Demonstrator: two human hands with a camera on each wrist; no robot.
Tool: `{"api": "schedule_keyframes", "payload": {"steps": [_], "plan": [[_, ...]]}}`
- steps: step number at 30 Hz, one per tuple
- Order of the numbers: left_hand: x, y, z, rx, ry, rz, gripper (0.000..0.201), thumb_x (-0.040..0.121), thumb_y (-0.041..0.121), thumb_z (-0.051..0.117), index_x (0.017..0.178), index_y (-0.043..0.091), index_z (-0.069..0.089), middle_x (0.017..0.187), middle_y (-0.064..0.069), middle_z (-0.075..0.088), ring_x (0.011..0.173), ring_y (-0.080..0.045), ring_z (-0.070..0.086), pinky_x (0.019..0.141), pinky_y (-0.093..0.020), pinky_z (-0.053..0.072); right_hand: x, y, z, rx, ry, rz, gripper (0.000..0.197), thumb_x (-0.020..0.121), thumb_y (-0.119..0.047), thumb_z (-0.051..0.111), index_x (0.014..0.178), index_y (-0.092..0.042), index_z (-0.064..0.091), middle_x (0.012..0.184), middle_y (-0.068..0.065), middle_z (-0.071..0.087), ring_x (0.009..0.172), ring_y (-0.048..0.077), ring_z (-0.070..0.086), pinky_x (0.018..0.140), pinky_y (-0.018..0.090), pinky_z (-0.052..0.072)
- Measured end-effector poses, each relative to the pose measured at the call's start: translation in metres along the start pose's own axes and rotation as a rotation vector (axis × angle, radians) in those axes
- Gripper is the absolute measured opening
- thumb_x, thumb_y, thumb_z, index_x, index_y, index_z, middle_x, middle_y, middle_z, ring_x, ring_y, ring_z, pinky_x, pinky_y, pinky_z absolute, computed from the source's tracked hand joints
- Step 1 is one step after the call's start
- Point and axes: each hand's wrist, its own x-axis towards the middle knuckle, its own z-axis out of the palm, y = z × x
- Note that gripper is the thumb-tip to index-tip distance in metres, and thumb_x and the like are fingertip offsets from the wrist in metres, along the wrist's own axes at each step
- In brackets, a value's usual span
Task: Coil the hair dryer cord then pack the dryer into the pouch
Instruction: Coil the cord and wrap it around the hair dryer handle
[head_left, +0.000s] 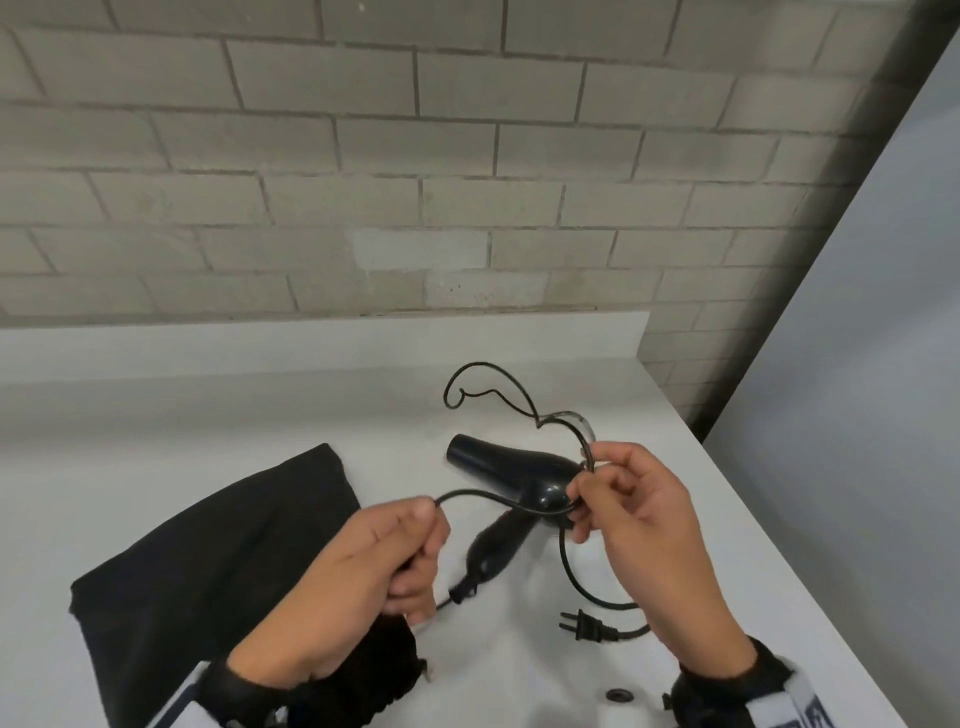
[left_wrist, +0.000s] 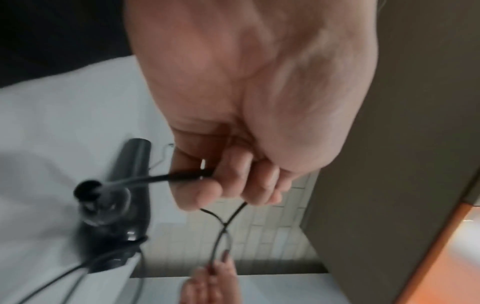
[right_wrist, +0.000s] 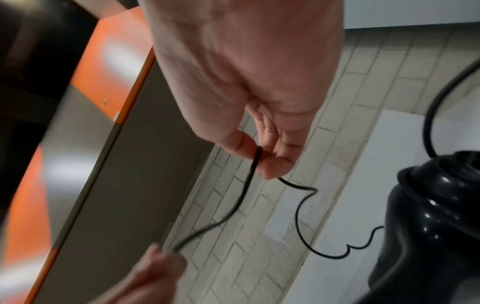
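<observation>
both the left hand (head_left: 363, 561) and right hand (head_left: 639, 525) pinch the cord (head_left: 493, 496) above the dryer (head_left: 511, 486), pouch (head_left: 208, 551) just left of the left hand, and loose kinks beyond the right fingers may tangle the coil.

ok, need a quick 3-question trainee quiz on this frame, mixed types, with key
1. True or false: the hair dryer is already inside the pouch.
2. Multiple choice: what does the right hand pinch? A) the plug B) the cord C) the pouch
3. Fill in: the plug lies on the ____, held by neither hand.

Key:
1. False. The dryer lies on the counter, right of the pouch.
2. B. The right hand pinches the cord; the left hand grips another stretch of it.
3. Counter.
</observation>
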Motion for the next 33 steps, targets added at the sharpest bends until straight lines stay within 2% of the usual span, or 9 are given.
{"api": "schedule_keyframes", "payload": {"steps": [5,8,11,13,15,19,23,27,33], "plan": [[0.005,0.056,0.015,0.052,0.062,0.052,0.042,0.095,0.047,0.054,0.070,0.013,0.054,0.051,0.003,0.025,0.044,-0.011,0.020,0.044,-0.025,0.033,0.003,0.000,0.017,-0.573,-0.161,-0.263,0.056,0.093,-0.013,0.052,0.135,-0.046,0.036,0.128,-0.009,0.041,0.110,0.009,0.049,0.085,0.008,0.041],[0.012,0.086,0.021,0.105,0.100,0.097,0.039,0.097,0.041,0.050,0.071,0.012,0.053,0.052,0.003,0.024,0.043,-0.010,0.016,0.041,-0.020,0.027,0.006,-0.011,0.024,-0.813,-0.275,-0.526,0.038,0.097,-0.038,0.046,0.135,-0.042,0.045,0.148,-0.006,0.023,0.139,0.011,0.018,0.112,0.025,0.022],[0.018,0.114,0.024,0.146,0.088,0.174,0.035,0.093,0.039,0.048,0.072,0.012,0.053,0.051,0.003,0.024,0.043,-0.010,0.016,0.040,-0.019,0.026,0.011,-0.027,0.026,-0.653,-0.417,-0.580,0.022,0.098,-0.041,0.046,0.107,-0.027,0.060,0.108,-0.015,0.063,0.114,0.004,0.054,0.116,0.035,0.024],[0.020,0.129,0.028,0.136,0.067,0.208,0.033,0.092,0.039,0.049,0.074,0.012,0.054,0.050,0.004,0.024,0.042,-0.009,0.016,0.039,-0.019,0.025,0.014,-0.041,0.026,-0.486,-0.474,-0.531,0.013,0.099,-0.028,0.051,0.094,-0.021,0.061,0.075,-0.009,0.066,0.081,0.010,0.064,0.096,0.024,0.044],[0.023,0.137,0.032,0.117,0.059,0.238,0.032,0.091,0.039,0.050,0.078,0.011,0.055,0.051,0.004,0.024,0.041,-0.009,0.016,0.038,-0.018,0.022,0.015,-0.053,0.025,-0.350,-0.445,-0.535,0.014,0.097,-0.024,0.053,0.089,-0.017,0.062,0.065,-0.003,0.062,0.065,0.009,0.060,0.071,0.017,0.047],[0.034,0.129,0.030,0.049,0.120,0.284,0.030,0.090,0.038,0.053,0.084,0.009,0.059,0.051,0.004,0.024,0.038,-0.006,0.019,0.036,-0.017,0.024,0.022,-0.054,0.021,-0.215,-0.290,-0.501,0.016,0.096,-0.024,0.054,0.087,-0.016,0.064,0.060,0.001,0.059,0.055,0.014,0.053,0.057,0.030,0.047],[0.033,0.098,0.020,-0.010,0.169,0.236,0.034,0.094,0.039,0.054,0.084,0.007,0.062,0.055,-0.002,0.035,0.041,-0.014,0.034,0.044,-0.026,0.041,0.028,-0.036,0.017,-0.259,-0.188,-0.419,0.017,0.097,-0.020,0.056,0.082,-0.017,0.065,0.063,0.004,0.062,0.053,0.007,0.051,0.055,0.022,0.045],[0.015,0.081,0.003,0.178,0.152,0.227,0.035,0.091,0.047,0.056,0.077,0.018,0.070,0.058,-0.006,0.052,0.062,-0.024,0.054,0.068,-0.029,0.047,0.029,-0.028,0.015,-0.269,-0.119,-0.380,0.018,0.096,-0.022,0.057,0.080,-0.019,0.064,0.065,0.003,0.064,0.051,0.007,0.049,0.052,0.022,0.044],[-0.011,0.077,-0.023,0.363,0.006,0.111,0.038,0.083,0.053,0.059,0.073,0.017,0.064,0.060,-0.010,0.057,0.064,-0.024,0.054,0.070,-0.022,0.048,0.038,-0.035,0.008,-0.235,-0.047,-0.396,0.018,0.096,-0.024,0.057,0.081,-0.019,0.064,0.064,0.002,0.064,0.049,0.011,0.046,0.050,0.027,0.042]]}}
